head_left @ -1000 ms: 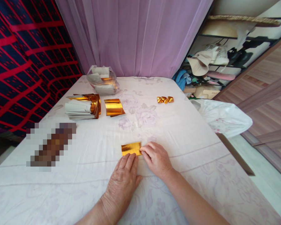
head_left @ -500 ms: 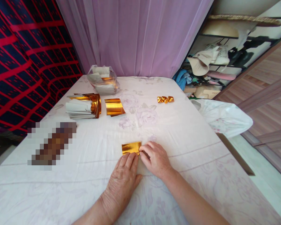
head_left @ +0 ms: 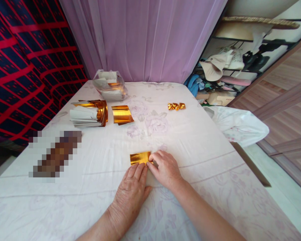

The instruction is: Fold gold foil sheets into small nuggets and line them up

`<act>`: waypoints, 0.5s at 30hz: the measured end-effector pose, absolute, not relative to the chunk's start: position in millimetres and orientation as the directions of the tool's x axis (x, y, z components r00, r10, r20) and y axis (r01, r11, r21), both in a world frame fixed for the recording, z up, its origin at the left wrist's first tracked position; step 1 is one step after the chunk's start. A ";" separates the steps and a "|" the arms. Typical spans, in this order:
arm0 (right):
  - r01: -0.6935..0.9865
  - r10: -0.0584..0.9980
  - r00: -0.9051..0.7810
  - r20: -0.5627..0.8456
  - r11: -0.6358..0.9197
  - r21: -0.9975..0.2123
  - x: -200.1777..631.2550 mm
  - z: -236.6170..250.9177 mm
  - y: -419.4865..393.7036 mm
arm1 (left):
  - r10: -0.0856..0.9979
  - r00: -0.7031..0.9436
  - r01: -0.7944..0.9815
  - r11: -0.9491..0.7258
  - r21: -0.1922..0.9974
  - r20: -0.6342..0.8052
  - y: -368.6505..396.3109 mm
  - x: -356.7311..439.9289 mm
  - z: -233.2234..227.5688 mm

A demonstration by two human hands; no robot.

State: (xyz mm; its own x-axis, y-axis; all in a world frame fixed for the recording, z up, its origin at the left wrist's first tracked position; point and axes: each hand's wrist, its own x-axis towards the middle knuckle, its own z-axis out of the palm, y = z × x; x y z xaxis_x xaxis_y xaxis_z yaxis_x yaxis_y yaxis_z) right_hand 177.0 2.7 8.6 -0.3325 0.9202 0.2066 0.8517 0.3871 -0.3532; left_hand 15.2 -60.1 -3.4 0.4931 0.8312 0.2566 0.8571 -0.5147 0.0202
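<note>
A small gold foil sheet [head_left: 139,158] lies flat on the white floral cloth [head_left: 190,140] in front of me. My left hand [head_left: 131,190] rests palm down on the cloth, its fingertips pressing the sheet's near edge. My right hand [head_left: 165,169] pinches the sheet's right end between thumb and fingers. Three folded gold pieces [head_left: 176,106] sit in a row further back on the right.
At the back left lie a stack of white and gold paper [head_left: 89,114], a loose gold sheet [head_left: 121,114] and a clear plastic bag of paper [head_left: 109,85]. A white plastic bag [head_left: 238,125] hangs off the right edge. A purple curtain stands behind.
My right hand's fingers have crept slightly left over the gold sheet's right end. The left hand has stayed in place.
</note>
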 end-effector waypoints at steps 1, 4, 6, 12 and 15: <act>0.848 0.919 -0.339 0.202 0.392 -0.358 177.7 8.9 3.0 | 0.835 0.489 0.860 -0.510 0.021 0.252 -60.2 15.4 -3.5; 0.827 0.914 -0.364 0.180 0.406 -0.388 180.5 9.9 4.3 | 0.844 0.480 0.864 -0.502 0.037 0.240 -60.6 15.8 -4.2; 0.813 0.912 -0.379 0.158 0.410 -0.414 182.5 10.3 5.3 | 0.848 0.476 0.865 -0.499 0.051 0.233 -60.8 16.0 -4.4; 0.768 0.903 -0.408 0.137 0.420 -0.483 188.4 8.4 9.5 | 0.844 0.484 0.863 -0.504 0.034 0.229 -60.0 15.9 -1.4; 0.740 0.898 -0.421 0.130 0.423 -0.524 190.9 6.8 11.8 | 0.837 0.498 0.857 -0.516 0.021 0.228 -59.5 15.8 0.3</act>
State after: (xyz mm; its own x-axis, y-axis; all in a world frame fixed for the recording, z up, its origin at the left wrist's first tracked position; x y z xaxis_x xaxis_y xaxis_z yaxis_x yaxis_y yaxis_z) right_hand 190.9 11.8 6.8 -0.4209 0.8977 0.1305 0.7396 0.4229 -0.5236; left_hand 15.8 -59.5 0.3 0.4980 0.8366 0.2280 0.8566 -0.5155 0.0206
